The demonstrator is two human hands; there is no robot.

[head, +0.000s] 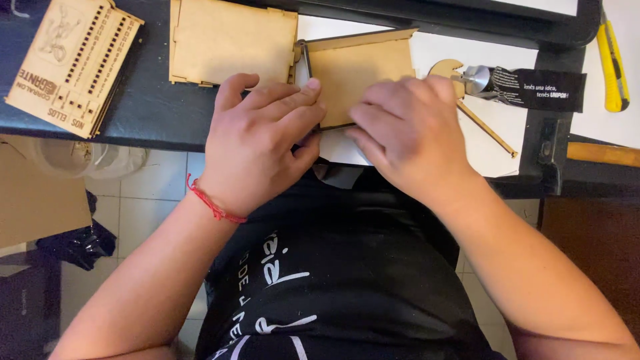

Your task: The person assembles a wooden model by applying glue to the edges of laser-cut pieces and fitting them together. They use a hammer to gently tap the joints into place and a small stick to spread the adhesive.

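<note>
Far left on the dark surface (153, 110) there's a slotted wooden panel (73, 63) lying at an angle, with engraved lettering and rows of little cutouts. Next to it sits a flat plywood sheet (230, 41) with tabbed edges, near the top edge of the view. Then the left hand (257, 143), red string bracelet (212, 202) on the wrist, lies palm down with its fingers (293, 100) stretched flat and pressing on the left edge of a plywood piece (360, 70), so not really clenched, more pushing down on it. That piece sits dead centre, right at the near edge of the surface, partly on a white sheet (493, 113), and it looks like it has thin wooden walls standing along its top and left sides. The right hand (410, 137) comes in from the other side, fingers curled and pinching at the bottom edge of the same piece, just beside the left hand's fingertips. Past it there's a small wooden part with a round head and a thin stick (467, 100), touching or just under a black glue tube (533, 87) with a silver neck. Far right, a yellow utility knife (612, 67) lies well apart from everything.
</note>
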